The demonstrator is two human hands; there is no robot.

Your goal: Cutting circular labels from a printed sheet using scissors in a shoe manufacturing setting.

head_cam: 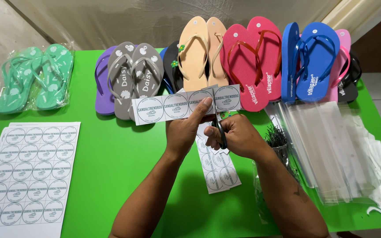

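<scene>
I am looking down on a bright green tabletop (pixel 111 150) lined with flip-flops. At far left, a white sheet of round printed stickers (pixel 29 172) is lying flat. My left hand (pixel 186 128) is pinching a white strip of four round stickers (pixel 186 105) from below, holding it up above itself. Just right, my right hand (pixel 237 136) is gripping black-handled scissors (pixel 220 132), blades meeting the strip's lower edge.

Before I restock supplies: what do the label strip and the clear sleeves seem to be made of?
The label strip in the left hand looks like matte white sticker paper: flat printed circles, slight bend. The clear sleeves look like thin glossy plastic film: see-through, with glare.
</scene>
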